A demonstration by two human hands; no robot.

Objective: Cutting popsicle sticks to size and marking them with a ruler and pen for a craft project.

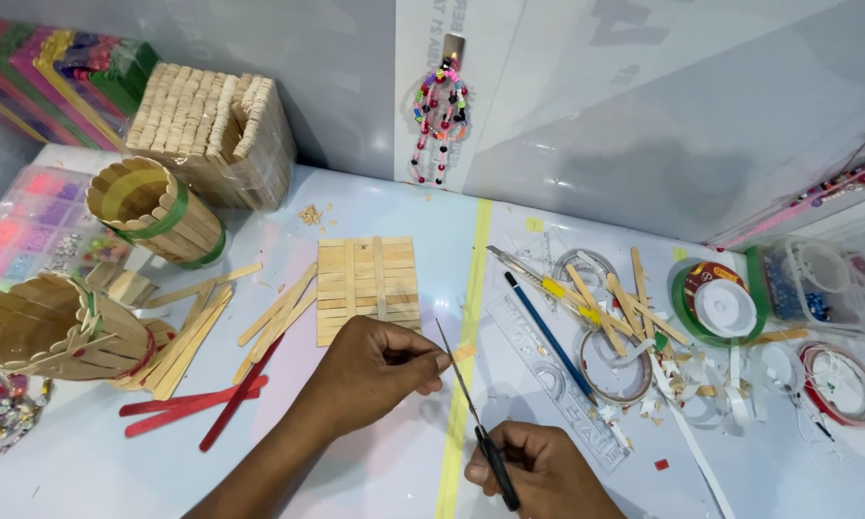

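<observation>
Pale grey wall panels back a white worktop (375, 471) crossed by a yellow tape line (463, 384), and craft clutter is spread over it. Just below centre frame, my left hand (375, 370) pinches a short piece of craft stick (463, 354) between thumb and forefinger, fingers closed tight on it, with only its tip showing past them. My right hand (538, 471), at the bottom edge, is wrapped around the black handles of the scissors (471, 413). Their blades point up toward the stick piece and look nearly closed, though I cannot tell whether they touch it.

To cut cleanly, I judge I should hold the piece steady and close to the cut line, open the blades only as far as needed, and seat the wood deep in them where they bite hardest. A slow squeeze should keep the wood from splitting or the offcut from flying.

Just above my left hand lies a flat panel of glued sticks (368, 288). Loose plain sticks (279, 317) and red sticks (197, 404) lie to its left, beside two round stick holders (154, 211), the second one (58, 332) lower. A clear ruler (557, 384), a blue pencil (548, 332) and tape rolls (725, 303) sit to the right.
</observation>
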